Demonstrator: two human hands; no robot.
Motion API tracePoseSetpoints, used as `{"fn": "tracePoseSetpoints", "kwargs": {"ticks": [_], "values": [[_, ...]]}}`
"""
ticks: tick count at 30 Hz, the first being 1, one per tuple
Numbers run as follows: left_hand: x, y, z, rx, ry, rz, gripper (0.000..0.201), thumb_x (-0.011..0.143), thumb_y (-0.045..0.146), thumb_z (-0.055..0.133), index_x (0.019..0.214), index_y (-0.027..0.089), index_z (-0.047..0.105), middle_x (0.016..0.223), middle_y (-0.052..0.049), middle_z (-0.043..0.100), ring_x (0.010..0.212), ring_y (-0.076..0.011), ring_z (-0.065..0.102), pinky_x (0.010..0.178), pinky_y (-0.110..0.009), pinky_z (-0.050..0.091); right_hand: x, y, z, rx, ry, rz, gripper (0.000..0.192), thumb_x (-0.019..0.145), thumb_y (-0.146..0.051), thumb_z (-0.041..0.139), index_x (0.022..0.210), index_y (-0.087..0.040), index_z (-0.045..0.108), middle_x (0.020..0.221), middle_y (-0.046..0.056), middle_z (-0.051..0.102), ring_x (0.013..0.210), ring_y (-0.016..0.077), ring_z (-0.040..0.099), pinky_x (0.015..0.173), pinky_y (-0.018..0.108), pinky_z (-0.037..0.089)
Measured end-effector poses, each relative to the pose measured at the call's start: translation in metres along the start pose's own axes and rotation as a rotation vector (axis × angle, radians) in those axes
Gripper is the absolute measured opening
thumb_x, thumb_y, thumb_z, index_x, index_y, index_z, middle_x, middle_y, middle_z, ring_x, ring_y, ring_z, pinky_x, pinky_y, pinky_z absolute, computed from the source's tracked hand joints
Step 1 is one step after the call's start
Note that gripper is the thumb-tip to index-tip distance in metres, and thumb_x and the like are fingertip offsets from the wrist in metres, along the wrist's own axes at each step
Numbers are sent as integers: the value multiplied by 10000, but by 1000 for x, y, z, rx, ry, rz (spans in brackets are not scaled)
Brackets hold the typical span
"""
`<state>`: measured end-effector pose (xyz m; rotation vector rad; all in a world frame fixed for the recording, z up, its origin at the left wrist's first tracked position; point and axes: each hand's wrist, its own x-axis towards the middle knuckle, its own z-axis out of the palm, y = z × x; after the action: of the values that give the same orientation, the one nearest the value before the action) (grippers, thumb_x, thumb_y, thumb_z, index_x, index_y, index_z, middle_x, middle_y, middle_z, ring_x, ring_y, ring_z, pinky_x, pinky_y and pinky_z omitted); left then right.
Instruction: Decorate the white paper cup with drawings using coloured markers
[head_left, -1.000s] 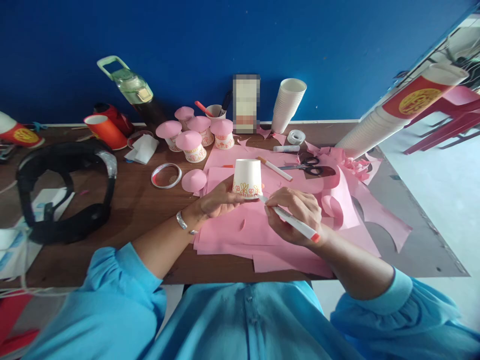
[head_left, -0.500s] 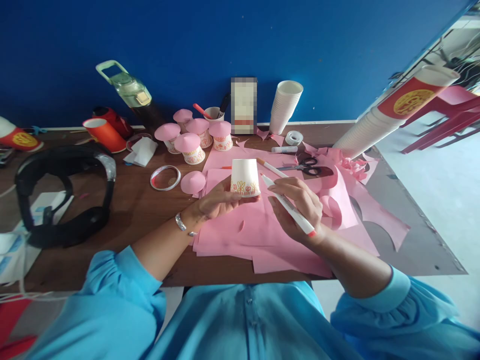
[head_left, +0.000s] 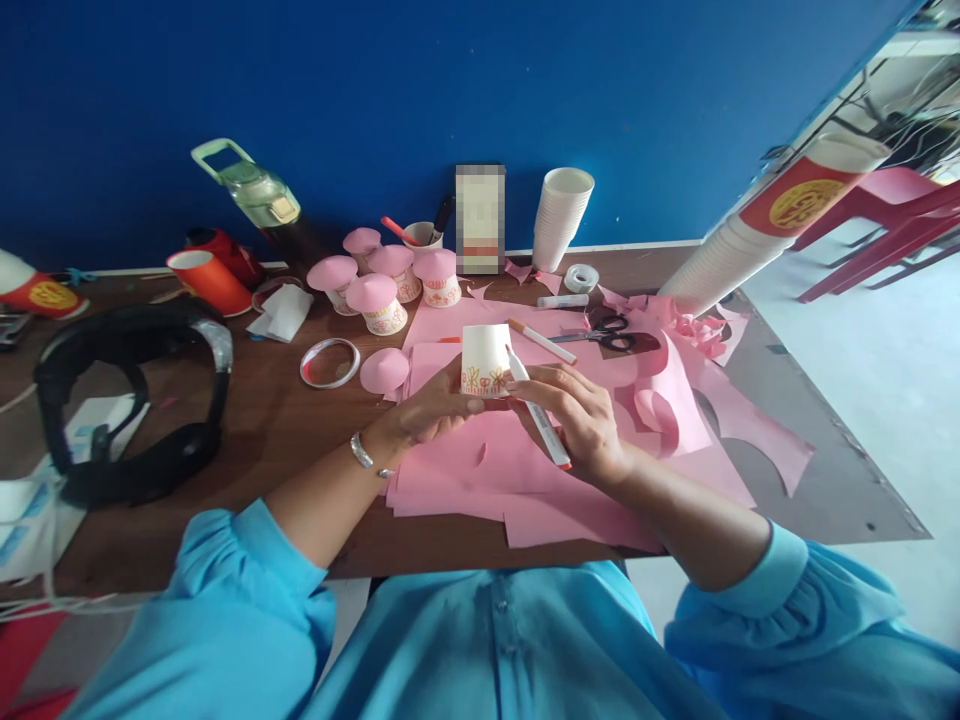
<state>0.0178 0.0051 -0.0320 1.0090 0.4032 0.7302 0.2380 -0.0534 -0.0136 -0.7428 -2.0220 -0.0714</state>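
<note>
My left hand grips a white paper cup held upside down, its wide rim low. Yellow and red flowers are drawn in a band near that rim. In my right hand is a white felt-tip marker with a red end, its tip close to the cup's right side; whether it touches I cannot tell. Beneath both hands lie pink paper sheets. A second marker with an orange-brown end rests just beyond my right hand. Left of the cup sits a loose pink paper cone.
Several decorated cups with pink cone tops stand at the back. Scissors, a tape roll and a glue stick lie right of them. Cup stacks rise behind. Left are a tape ring, a black headset and a bottle.
My right hand has moved left with the marker, bringing its tip up to the cup's right side. The cup has turned slightly in my left hand, shifting the flowers. The view has shifted slightly.
</note>
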Motion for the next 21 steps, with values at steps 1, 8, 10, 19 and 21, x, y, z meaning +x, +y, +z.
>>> {"fn": "tracePoseSetpoints", "kwargs": {"ticks": [1,8,10,19,21], "values": [[0,0,1,26,-5,-12,435,790,291,902,1184,216,733,1045,-68,781,1050,-273,748,1000,-466,582,0,0,0,1,-1,5,452,1000,-85,624,1427,-224,577,1144,126,768,1020,243,770,840,381,657],[1,3,5,141,66,-21,485,751,288,944,1166,223,701,1136,-60,730,1064,-248,688,997,-456,560,-1,1,1,25,5,28,453,986,-69,628,1409,-227,594,1133,121,762,965,235,762,801,371,645],[2,3,5,186,99,-24,566,715,319,966,1206,231,699,1213,-78,720,1158,-287,667,1031,-470,542,-1,2,1,28,13,44,420,990,-85,631,1387,-219,603,1121,120,759,949,229,756,792,367,643],[4,0,6,416,162,95,767,662,349,990,1337,247,639,1331,-125,688,1310,-382,599,1020,-481,549,1,2,0,17,18,62,391,992,-99,606,1363,-221,616,1138,120,774,985,228,772,815,365,653],[4,-1,8,453,174,112,707,662,351,990,1273,235,654,1313,-125,690,1308,-382,592,1002,-472,557,1,2,0,21,22,56,398,984,-93,606,1362,-217,621,1146,122,778,997,231,778,819,367,658]]}}
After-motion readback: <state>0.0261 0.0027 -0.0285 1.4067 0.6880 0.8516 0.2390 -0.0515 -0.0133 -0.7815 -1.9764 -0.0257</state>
